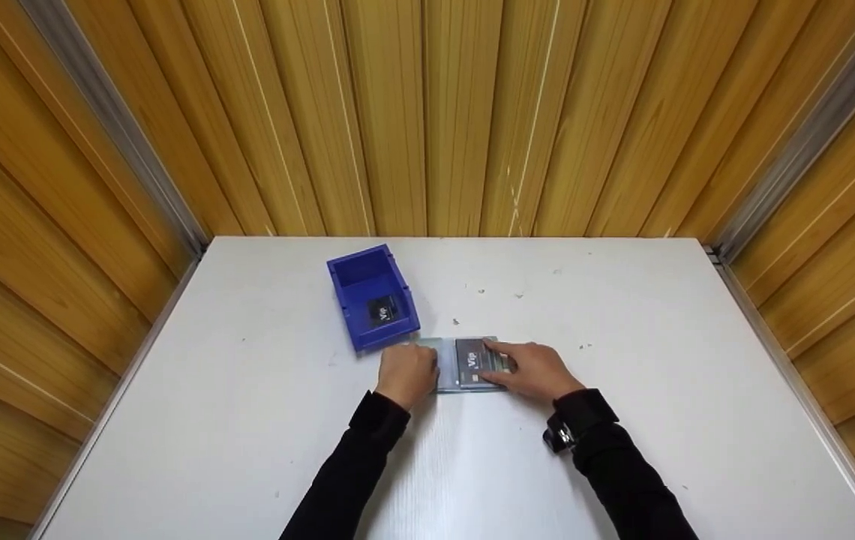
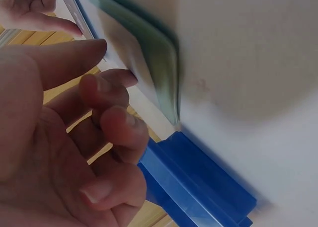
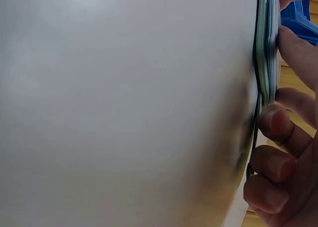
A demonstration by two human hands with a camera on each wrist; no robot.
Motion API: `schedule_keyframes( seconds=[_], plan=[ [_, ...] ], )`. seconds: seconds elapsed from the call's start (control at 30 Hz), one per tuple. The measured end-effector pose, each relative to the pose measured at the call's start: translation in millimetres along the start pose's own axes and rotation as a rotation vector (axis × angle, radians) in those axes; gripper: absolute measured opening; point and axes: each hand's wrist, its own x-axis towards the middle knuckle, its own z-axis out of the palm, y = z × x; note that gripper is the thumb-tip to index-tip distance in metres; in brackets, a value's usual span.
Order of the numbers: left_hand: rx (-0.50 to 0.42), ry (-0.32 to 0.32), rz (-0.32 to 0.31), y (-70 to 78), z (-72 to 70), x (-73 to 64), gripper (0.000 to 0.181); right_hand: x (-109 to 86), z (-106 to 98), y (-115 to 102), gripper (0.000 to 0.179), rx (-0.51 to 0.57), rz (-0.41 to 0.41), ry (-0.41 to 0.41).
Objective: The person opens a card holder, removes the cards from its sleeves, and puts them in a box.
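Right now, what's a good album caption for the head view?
Right hand on dark, rectangular "Vip" card, near a rectangular blue plastic bin.

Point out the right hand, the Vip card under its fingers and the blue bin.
Right hand [image 1: 536, 370]: head view, on the back of the hand.
Vip card [image 1: 472, 363]: head view, on its printed face.
Blue bin [image 1: 361, 268]: head view, on the inside of its far wall.

I hold both black-sleeved arms [image 1: 343, 474] between the surface's [image 1: 682, 337] side edges, left hand [image 1: 406, 373] curled, right hand [image 1: 540, 370] parting thumb from forefinger.
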Motion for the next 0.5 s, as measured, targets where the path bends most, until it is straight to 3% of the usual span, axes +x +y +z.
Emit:
schedule_keyframes(
  seconds=[0.2,0.33,0.43,0.5],
  plan=[
    [0.012,0.016,-0.003,-0.7,1.3,-3.8,0.019,1.4,-0.8,5.4,0.07,0.039,0.003,-0.067],
    [0.017,0.067,-0.016,0.4,2.3,-1.6,0.022,2.4,-2.2,5.5,0.073,0.05,0.004,-0.086],
    [-0.133,0.088,-0.024,3.5,6.5,2.7,0.015,3.0,-2.0,5.8,0.074,0.057,0.0,-0.084],
    [-0.286,0.061,-0.045,7.1,11.2,4.8,0.009,2.7,-0.5,6.2,0.074,0.063,-0.003,-0.081]
  ],
)
